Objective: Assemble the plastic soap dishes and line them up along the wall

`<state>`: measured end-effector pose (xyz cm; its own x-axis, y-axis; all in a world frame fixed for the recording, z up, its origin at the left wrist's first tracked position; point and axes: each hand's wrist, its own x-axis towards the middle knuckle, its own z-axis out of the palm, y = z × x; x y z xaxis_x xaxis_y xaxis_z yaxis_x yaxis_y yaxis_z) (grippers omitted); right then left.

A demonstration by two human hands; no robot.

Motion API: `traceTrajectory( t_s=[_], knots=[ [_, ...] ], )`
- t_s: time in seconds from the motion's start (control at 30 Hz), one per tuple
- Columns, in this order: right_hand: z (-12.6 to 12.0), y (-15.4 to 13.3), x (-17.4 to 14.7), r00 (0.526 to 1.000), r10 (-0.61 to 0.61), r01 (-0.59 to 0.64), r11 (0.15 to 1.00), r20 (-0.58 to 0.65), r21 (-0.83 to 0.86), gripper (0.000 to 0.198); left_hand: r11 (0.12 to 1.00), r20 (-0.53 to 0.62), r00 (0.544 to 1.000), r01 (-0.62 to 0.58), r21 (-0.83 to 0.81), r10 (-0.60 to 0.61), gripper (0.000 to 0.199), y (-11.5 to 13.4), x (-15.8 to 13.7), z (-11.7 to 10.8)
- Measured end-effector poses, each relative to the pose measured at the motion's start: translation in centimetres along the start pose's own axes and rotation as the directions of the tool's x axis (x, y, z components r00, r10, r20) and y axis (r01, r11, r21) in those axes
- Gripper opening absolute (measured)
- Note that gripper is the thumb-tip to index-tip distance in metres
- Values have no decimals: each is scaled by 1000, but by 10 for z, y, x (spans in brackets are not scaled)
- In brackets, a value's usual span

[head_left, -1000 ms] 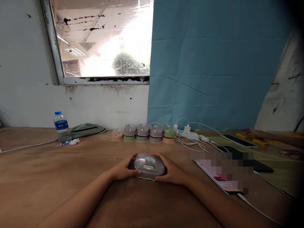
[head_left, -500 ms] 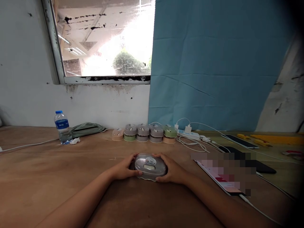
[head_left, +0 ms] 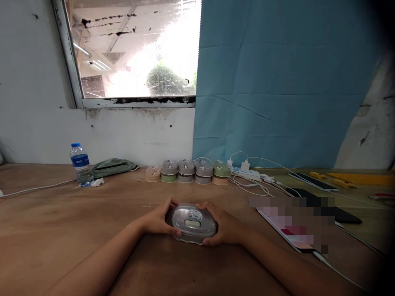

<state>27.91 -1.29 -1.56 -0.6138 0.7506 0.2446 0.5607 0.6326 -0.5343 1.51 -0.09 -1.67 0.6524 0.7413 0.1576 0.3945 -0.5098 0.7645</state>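
Both hands clasp a grey oval lidded box (head_left: 197, 230) in front of me, low over the wooden tabletop. Its see-through lid bears a round white label and a small cream oval piece in the middle. My left hand (head_left: 159, 219) is wrapped around the left end, thumb along the near side. At the right end, my right hand (head_left: 222, 227) curls around the box, with its thumb at the near edge and its fingers over the far side. I cannot tell whether the box touches the table.
Several similar oval boxes (head_left: 185, 172) stand against the wall, most stacked in pairs. Left of them are a green pouch (head_left: 114, 166), a crumpled tissue (head_left: 98, 182) and a water bottle (head_left: 81, 166). A power strip (head_left: 247, 174), cables, a phone (head_left: 313, 181) and a lit tablet (head_left: 284, 230) lie rightward.
The box has come slightly toward me and a little to the left, with both hands moving along on it. Everything else on the table stays put.
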Motion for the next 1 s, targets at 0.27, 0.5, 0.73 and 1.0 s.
traceTrajectory(
  t_s=[0.27,0.5,0.73,1.0],
  knots=[
    [3,4,-1,999,-20,21,998,-26,55,80,1000,56,998,-20,-12,21,82,3,-3,5],
    [5,15,3,989,-62,116,895,-137,432,68,955,-89,962,-239,176,258,85,14,0,8],
    [0,12,4,996,-19,71,797,-92,600,72,841,-150,880,-361,404,450,54,19,0,5],
    [-3,11,2,1000,0,-12,739,18,673,68,887,-143,916,-310,343,375,64,25,-4,2]
  ],
)
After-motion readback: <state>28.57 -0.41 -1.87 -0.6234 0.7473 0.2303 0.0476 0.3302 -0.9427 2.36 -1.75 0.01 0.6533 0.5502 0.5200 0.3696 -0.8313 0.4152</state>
